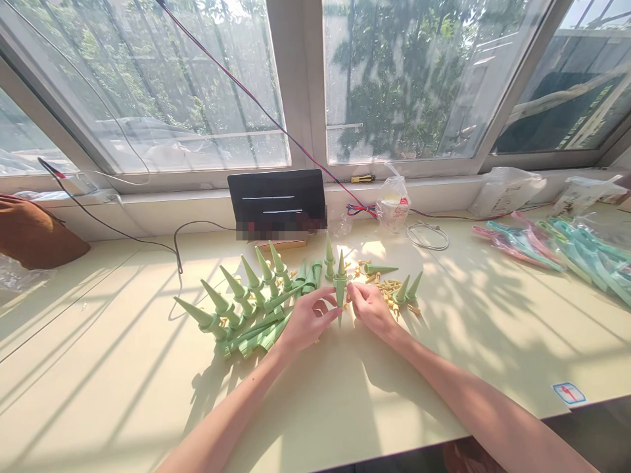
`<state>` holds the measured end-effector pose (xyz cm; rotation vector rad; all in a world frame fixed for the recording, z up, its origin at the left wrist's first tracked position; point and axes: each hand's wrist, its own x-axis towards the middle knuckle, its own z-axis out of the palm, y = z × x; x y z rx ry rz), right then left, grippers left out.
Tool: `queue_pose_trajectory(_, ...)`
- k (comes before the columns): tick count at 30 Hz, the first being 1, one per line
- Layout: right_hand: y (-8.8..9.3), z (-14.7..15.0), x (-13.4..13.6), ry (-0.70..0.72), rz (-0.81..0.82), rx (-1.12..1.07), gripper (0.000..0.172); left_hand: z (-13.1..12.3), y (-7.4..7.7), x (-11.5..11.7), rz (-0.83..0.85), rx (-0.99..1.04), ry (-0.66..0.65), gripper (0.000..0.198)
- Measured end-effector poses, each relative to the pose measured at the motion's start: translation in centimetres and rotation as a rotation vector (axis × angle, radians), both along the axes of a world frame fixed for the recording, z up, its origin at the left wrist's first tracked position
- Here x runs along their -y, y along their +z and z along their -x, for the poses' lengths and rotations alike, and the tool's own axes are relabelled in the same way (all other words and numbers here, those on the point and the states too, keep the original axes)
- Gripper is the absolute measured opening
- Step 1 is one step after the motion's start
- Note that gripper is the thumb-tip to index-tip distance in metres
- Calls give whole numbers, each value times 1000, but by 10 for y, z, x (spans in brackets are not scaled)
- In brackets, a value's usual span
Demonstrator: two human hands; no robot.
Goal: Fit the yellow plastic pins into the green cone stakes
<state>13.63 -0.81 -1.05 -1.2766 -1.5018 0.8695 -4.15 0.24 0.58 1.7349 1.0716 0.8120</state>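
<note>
Between the fingers and thumb of my left hand (pixel 311 316) is a green cone-shaped plastic piece (pixel 340 290), held upright with a point at each end. My right hand (pixel 371 309) is closed in a pinch just right of it; what its fingertips hold, if anything, is too small to make out. Several green cone pieces (pixel 236 286) stand in rows to the left, with long green parts (pixel 261 332) lying in front of them. Small yellow pegs (pixel 390 289) are scattered behind and right of my right hand, beside two green cones (pixel 408 289).
A dark tablet (pixel 277 200) leans by the window sill, with a cable running left. Behind my right hand stand a bagged cup (pixel 393 205) and a coiled cable (pixel 428 236). Bagged pink and green strips (pixel 586 256) lie far right; a brown bag (pixel 37 230) sits far left.
</note>
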Motion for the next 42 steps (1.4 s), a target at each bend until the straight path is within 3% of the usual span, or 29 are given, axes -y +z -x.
queue_pose_trajectory(11, -4, 0, -1, 36, 4, -45, 48, -1, -3, 1, -39, -48, 43, 41)
queue_pose_trajectory(25, -6, 1, -1, 99, 37, -142, 49, -2, -2, 0, -228, -164, 21, 15)
queue_pose_trajectory(42, 1, 2, 4, 133, 41, -134, 48, -1, -8, 0, -301, -283, 106, 21)
